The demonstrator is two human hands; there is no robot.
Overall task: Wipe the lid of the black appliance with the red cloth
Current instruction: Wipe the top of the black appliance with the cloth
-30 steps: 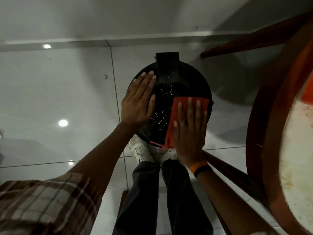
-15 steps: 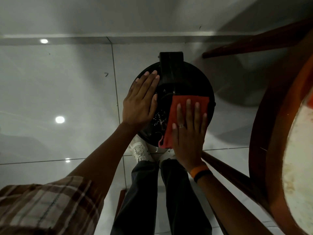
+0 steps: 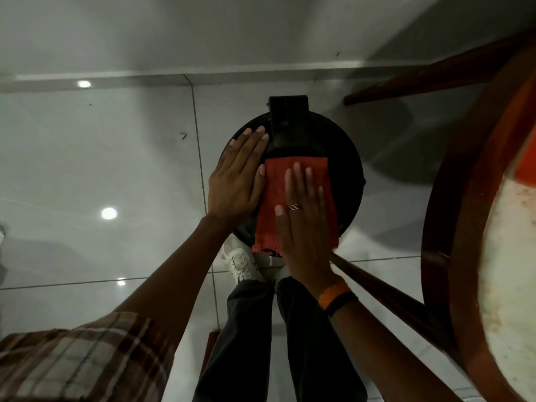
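Observation:
A round black appliance [image 3: 345, 158] stands on the tiled floor in front of my feet, with a black handle block [image 3: 288, 120] at its far edge. A red cloth [image 3: 272, 204] lies spread across the middle of its lid. My right hand [image 3: 304, 221] presses flat on the cloth, fingers together and pointing away from me. My left hand [image 3: 235, 181] rests flat on the lid's left side, its thumb touching the cloth's left edge. Most of the lid's middle is hidden under the cloth and hands.
A round wooden table [image 3: 475, 227] with a pale top fills the right side; its dark legs [image 3: 385, 288] run close to the appliance. White glossy floor tiles [image 3: 101, 169] spread to the left. My white shoes [image 3: 240, 262] stand just below the appliance. A wall [image 3: 203, 30] rises behind.
My right hand has slid the red cloth leftward from the lid's right part to its middle, covering the wet shiny patch. My left hand has stayed on the lid's left side.

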